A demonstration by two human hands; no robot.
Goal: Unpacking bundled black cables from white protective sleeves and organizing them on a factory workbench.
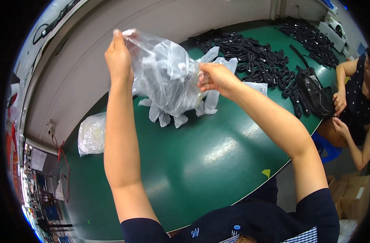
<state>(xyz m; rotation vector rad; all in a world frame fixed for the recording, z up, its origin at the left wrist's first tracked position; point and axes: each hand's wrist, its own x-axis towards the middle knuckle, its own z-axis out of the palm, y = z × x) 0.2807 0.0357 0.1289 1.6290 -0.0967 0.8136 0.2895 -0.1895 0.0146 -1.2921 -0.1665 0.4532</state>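
Though lifted — bag (169, 77) between fingers (121, 38)

Both bare forearms rise from the lower edge, lifted above the green surface (201, 162). The left hand (118, 58) is raised highest, fingers pinched shut. The right hand (215, 77), lower and farther right, is pinched closed too.

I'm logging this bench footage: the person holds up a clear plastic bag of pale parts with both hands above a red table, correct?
Not quite: the table is green, not red. The head view shows the left hand and right hand both holding the clear plastic bag of pale parts up above it.
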